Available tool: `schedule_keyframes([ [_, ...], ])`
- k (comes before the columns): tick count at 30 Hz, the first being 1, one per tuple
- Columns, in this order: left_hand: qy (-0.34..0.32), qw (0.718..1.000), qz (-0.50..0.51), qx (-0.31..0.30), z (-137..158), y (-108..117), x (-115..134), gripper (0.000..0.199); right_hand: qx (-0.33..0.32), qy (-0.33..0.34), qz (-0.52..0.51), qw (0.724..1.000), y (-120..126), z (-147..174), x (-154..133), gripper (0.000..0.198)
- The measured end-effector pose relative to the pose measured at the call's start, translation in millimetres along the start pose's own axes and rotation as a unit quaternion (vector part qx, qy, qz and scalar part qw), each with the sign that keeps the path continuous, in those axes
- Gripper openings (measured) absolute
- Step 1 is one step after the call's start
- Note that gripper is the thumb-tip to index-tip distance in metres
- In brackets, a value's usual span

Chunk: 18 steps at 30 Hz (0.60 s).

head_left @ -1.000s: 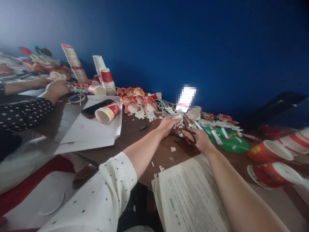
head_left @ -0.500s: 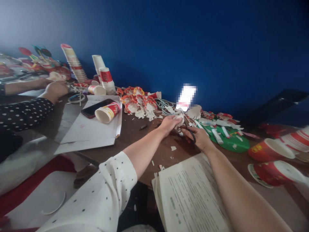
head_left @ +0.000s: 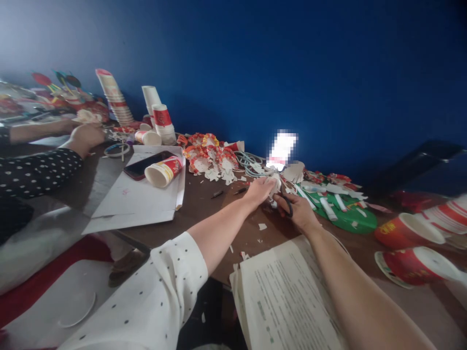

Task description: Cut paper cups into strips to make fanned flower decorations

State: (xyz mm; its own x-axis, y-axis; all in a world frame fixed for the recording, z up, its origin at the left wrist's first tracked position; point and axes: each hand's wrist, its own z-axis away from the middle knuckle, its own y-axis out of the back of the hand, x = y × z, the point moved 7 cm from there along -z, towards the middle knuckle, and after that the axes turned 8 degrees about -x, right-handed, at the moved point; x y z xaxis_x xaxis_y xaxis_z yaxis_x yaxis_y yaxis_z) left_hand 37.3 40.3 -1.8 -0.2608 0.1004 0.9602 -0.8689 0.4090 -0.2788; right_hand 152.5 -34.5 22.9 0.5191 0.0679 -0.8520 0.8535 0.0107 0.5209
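Observation:
My left hand (head_left: 260,190) is closed on a small piece of white paper (head_left: 275,183), pinched at the fingertips. My right hand (head_left: 299,212) grips dark-handled scissors (head_left: 289,206), whose blades reach up to the paper; whether they are open or closed is too small to tell. Just behind both hands stands a lit phone (head_left: 279,154) with its screen blurred out. Paper scraps (head_left: 262,226) lie on the brown table (head_left: 219,233) below my hands. A printed stack of sheets (head_left: 280,287) rests at the near edge, under my right forearm.
Cut red-and-white paper pieces (head_left: 211,158) are heaped left of the phone. A paper cup (head_left: 164,171) lies by a dark phone (head_left: 144,165) on a white board (head_left: 127,199). Glue sticks lie on a green sheet (head_left: 359,221). Red cups (head_left: 408,231) stand right. A co-worker's hands (head_left: 85,136) work at left.
The scissors and my right hand have shifted slightly, and the paper in my left hand has turned a little. The whole view has moved slightly.

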Motion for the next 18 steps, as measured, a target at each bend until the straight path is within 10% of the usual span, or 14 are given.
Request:
schedule_keyframes([
  [9,-0.034,0.967,-0.252,0.011,0.5,-2.9,18.8,0.031,0.018,-0.004,-0.026,1.000,-2.1,4.0,-9.8,0.055],
  [18,-0.005,0.982,-0.186,-0.009,-0.4,-0.3,12.6,0.034,-0.005,-0.018,-0.060,0.998,-3.3,2.5,-2.6,0.054],
])
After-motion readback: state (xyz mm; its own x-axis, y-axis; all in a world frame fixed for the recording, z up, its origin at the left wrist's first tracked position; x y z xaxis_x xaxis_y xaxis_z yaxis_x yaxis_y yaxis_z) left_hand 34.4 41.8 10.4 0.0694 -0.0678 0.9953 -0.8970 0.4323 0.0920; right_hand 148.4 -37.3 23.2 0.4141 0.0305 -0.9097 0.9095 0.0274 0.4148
